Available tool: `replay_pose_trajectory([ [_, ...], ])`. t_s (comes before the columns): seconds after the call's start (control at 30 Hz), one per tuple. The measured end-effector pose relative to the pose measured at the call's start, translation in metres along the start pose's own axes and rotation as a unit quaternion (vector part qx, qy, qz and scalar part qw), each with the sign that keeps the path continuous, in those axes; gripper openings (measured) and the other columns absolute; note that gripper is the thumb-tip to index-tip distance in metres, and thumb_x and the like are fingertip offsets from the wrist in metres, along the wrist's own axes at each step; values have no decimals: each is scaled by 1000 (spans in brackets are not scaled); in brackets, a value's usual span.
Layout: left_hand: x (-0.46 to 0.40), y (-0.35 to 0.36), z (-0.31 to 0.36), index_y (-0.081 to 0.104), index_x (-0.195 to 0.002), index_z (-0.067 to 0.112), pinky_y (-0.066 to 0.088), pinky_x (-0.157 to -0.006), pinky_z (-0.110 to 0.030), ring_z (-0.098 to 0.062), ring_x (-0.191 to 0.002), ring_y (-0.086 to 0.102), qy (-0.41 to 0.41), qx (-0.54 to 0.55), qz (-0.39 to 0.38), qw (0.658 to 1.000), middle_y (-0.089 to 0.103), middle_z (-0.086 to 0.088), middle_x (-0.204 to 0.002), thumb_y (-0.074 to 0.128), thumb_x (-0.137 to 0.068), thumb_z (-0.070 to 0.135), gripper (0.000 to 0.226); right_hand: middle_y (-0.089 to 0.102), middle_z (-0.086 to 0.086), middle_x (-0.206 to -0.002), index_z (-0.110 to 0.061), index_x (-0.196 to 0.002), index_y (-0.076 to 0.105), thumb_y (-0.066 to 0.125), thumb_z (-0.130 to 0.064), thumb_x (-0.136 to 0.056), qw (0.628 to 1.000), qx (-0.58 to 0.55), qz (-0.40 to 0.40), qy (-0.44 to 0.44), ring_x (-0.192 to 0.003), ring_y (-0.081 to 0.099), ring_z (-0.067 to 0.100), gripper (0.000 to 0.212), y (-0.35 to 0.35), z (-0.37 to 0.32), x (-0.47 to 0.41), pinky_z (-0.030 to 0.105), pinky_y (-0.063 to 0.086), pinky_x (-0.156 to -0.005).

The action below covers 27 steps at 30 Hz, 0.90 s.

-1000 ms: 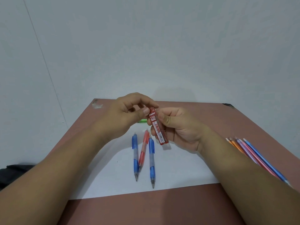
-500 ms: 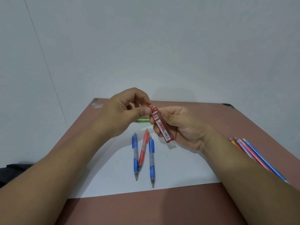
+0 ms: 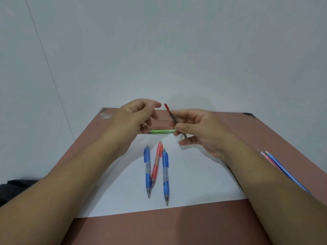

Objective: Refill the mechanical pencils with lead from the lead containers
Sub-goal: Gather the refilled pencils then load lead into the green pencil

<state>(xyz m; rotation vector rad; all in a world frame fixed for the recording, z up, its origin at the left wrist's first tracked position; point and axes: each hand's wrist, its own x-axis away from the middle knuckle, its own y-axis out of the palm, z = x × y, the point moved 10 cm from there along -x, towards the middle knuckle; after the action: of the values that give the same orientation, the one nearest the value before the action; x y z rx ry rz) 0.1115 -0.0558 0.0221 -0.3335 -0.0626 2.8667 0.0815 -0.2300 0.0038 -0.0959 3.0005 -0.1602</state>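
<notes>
Left hand [image 3: 136, 117] drawn off lead container [image 3: 170, 113], right hand [image 3: 196, 129] pinching its lower half

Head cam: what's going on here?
A person is refilling mechanical pencils. The right hand holds a red lead container tilted above the table; the left hand is just beside its top end, fingers curled, not touching it, and whether it holds a cap or lead is unclear. Two blue pencils and a red pencil lie untouched on the white paper, with a green pencil beyond them.
</notes>
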Motion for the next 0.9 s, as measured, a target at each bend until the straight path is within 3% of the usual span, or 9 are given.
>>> replay_pose_trajectory([
  [0.1, 3, 25, -32, 68, -121, 3, 49, -59, -25, -20, -72, 57, -174, 197, -105, 959, 69, -10, -89, 38, -101, 59, 67, 73, -10, -92, -32, -110, 74, 70, 3, -90, 987, 89, 112, -71, -84, 68, 9, 40, -23, -15, -2, 32, 62, -74],
  [0.2, 13, 43, -41, 62, -129, -3, 58, -59, -24, -20, -72, 65, -241, 248, -176, 922, 73, -15, -106, 27, -95, 74, 91, 66, -17, -100, -39, -130, 65, 69, 0, -91, 962, 192, 152, -119, -92, 64, 0, 55, -31, -26, 2, 18, 54, -85],
  [0.37, 18, 48, -38, 54, -135, -8, 61, -60, -25, -22, -75, 73, -261, 305, -194, 895, 64, -24, -131, 26, -91, 80, 102, 64, -18, -107, -60, -148, 32, 64, -6, -96, 929, 293, 135, -180, -102, 60, -3, 81, -22, -44, 12, 5, 44, -87],
  [0.43, 18, 47, -38, 54, -135, -8, 61, -59, -25, -21, -73, 72, -266, 317, -192, 890, 63, -25, -131, 27, -89, 81, 105, 66, -15, -109, -54, -144, 43, 63, -3, -96, 906, 346, 133, -205, -104, 61, 4, 73, -19, -46, 11, 4, 42, -89],
  [0.5, 17, 47, -39, 54, -135, -9, 61, -58, -24, -20, -70, 71, -271, 319, -190, 888, 63, -25, -132, 27, -88, 83, 106, 68, -9, -109, -33, -134, 64, 61, 4, -93, 862, 422, 125, -251, -104, 58, 13, 56, -9, -50, 11, 10, 41, -91],
  [0.63, 18, 49, -42, 55, -134, -11, 61, -57, -24, -19, -67, 70, -279, 301, -194, 891, 69, -24, -119, 26, -86, 85, 110, 62, -11, -109, -48, -153, 32, 61, -3, -97, 885, 392, 125, -217, -100, 56, 6, 78, -17, -47, 10, 14, 45, -90],
  [0.73, 18, 49, -43, 55, -134, -11, 60, -55, -24, -19, -65, 69, -282, 298, -193, 891, 72, -23, -111, 26, -85, 85, 111, 66, -6, -111, -36, -144, 54, 58, 6, -93, 846, 455, 121, -251, -105, 55, 17, 66, -9, -51, 13, 24, 46, -94],
  [0.83, 20, 52, -44, 51, -137, -10, 61, -58, -24, -18, -67, 70, -284, 300, -209, 887, 72, -22, -110, 26, -84, 86, 113, 61, -8, -109, -55, -153, 27, 59, 0, -96, 876, 413, 120, -218, -99, 55, 7, 85, -14, -48, 9, 14, 44, -88],
  [0.9, 19, 53, -45, 51, -138, -9, 61, -58, -24, -18, -66, 70, -285, 295, -212, 887, 73, -21, -105, 25, -84, 87, 114, 61, -7, -109, -54, -150, 35, 59, 4, -94, 867, 433, 117, -218, -99, 54, 9, 84, -11, -48, 9, 21, 47, -90],
])
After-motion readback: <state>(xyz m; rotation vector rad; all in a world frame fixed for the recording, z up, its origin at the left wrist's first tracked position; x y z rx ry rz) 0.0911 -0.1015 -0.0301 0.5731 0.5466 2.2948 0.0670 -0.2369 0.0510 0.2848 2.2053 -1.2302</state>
